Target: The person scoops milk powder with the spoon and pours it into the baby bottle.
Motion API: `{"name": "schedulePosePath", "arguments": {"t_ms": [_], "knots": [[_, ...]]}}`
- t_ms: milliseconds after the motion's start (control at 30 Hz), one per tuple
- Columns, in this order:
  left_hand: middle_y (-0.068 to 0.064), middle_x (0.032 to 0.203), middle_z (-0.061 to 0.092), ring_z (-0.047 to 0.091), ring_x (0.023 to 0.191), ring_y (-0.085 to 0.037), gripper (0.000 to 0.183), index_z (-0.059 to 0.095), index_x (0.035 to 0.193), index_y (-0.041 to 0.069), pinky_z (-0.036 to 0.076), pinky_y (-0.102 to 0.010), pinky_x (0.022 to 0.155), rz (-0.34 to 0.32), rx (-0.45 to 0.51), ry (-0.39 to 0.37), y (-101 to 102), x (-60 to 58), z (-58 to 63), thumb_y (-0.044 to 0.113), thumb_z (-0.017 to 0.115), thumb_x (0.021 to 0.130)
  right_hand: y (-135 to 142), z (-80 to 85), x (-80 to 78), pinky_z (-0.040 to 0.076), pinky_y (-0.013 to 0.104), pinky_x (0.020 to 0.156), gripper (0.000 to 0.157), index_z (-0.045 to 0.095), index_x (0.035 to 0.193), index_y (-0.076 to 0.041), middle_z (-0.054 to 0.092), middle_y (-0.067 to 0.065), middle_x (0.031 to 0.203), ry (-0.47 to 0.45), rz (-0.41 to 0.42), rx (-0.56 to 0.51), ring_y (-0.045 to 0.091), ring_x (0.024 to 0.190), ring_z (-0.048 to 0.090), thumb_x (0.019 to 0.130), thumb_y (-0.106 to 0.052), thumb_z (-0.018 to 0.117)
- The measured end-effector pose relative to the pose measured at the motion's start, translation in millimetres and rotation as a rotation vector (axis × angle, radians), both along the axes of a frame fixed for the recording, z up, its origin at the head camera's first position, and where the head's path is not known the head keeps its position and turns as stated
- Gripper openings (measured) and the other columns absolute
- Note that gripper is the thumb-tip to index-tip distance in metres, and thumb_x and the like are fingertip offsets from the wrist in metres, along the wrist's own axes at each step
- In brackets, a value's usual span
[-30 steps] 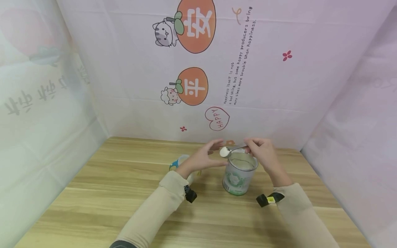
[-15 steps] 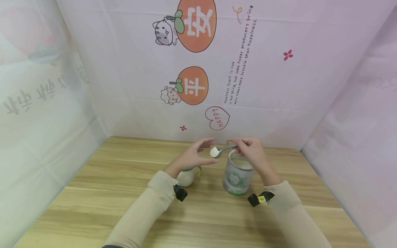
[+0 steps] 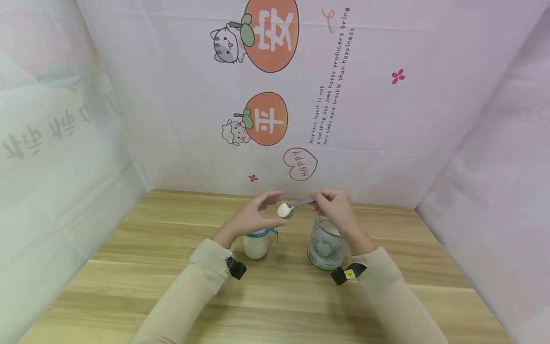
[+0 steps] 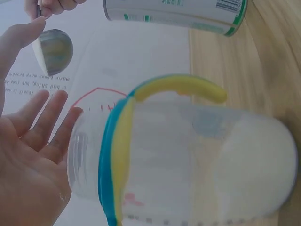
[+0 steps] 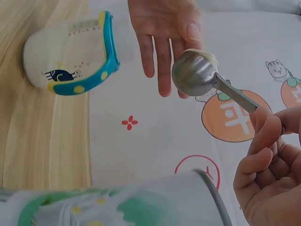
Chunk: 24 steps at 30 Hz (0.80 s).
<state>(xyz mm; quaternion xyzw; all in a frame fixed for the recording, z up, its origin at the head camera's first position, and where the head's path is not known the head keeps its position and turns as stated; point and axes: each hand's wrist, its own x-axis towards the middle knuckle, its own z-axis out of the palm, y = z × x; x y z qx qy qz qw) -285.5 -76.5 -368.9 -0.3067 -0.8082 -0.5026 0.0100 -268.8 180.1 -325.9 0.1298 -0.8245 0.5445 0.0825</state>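
My right hand (image 3: 337, 210) pinches the handle of a metal measuring spoon (image 3: 287, 211), whose round bowl carries a heap of white powder. In the right wrist view, thumb and fingers grip the end of that spoon's handle. My left hand (image 3: 247, 220) is spread beside the bowl, fingers extended and holding nothing. Below it stands an uncapped clear baby bottle (image 4: 164, 141) with a blue and yellow handled collar. White contents fill its lower part. An open milk powder can (image 3: 325, 251), white with green print, stands under my right hand, its mouth partly hidden by that hand.
Both things stand on a wood-grain table (image 3: 275, 306). A printed white cloth (image 3: 365, 143) hangs behind it, with more cloth along the left and right sides. A black wrist camera (image 3: 236, 267) sits on the left cuff, another (image 3: 339, 275) on the right.
Both hands have moved left together, carrying the heaped measuring spoon from the can's mouth toward the baby bottle. The bottle, mostly covered by my left arm before, now shows more.
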Motion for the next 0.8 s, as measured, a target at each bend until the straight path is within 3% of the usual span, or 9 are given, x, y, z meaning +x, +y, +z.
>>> {"name": "schedulePosePath", "arguments": {"t_ms": [200, 433, 633, 800], "knots": [[0.000, 0.146, 0.052, 0.047, 0.134, -0.016, 0.075, 0.047, 0.148, 0.022, 0.035, -0.043, 0.113, 0.016, -0.010, -0.016, -13, 0.8, -8.0, 0.035, 0.084, 0.083, -11, 0.1, 4.3, 0.054, 0.024, 0.061, 0.032, 0.073, 0.091, 0.007, 0.068, 0.018, 0.077, 0.026, 0.011, -0.025, 0.026, 0.068, 0.063, 0.102, -0.020, 0.059], [0.006, 0.145, 0.052, 0.046, 0.135, -0.018, 0.072, 0.051, 0.145, 0.021, 0.033, -0.047, 0.113, 0.047, -0.021, -0.065, -27, 2.3, -23.6, 0.034, 0.084, 0.083, -23, -1.1, 4.5, 0.057, 0.029, 0.063, 0.031, 0.073, 0.091, 0.006, 0.068, 0.016, 0.077, 0.040, 0.033, -0.031, 0.022, 0.067, 0.062, 0.102, -0.020, 0.059], [0.002, 0.144, 0.054, 0.047, 0.133, -0.021, 0.073, 0.051, 0.145, 0.019, 0.036, -0.050, 0.110, 0.052, -0.019, -0.090, -35, 2.7, -35.2, 0.034, 0.084, 0.082, -30, -4.0, 3.4, 0.057, 0.030, 0.063, 0.033, 0.073, 0.089, 0.004, 0.068, 0.013, 0.074, 0.078, 0.045, -0.029, 0.023, 0.066, 0.062, 0.102, -0.022, 0.060], [0.004, 0.139, 0.056, 0.050, 0.127, -0.024, 0.071, 0.054, 0.142, 0.025, 0.039, -0.054, 0.106, 0.079, -0.023, -0.137, -39, 2.7, -43.6, 0.036, 0.086, 0.079, -39, 2.4, 10.7, 0.058, 0.034, 0.063, 0.032, 0.073, 0.087, 0.007, 0.067, 0.016, 0.073, 0.115, 0.064, -0.006, 0.021, 0.064, 0.062, 0.103, -0.017, 0.058]]}}
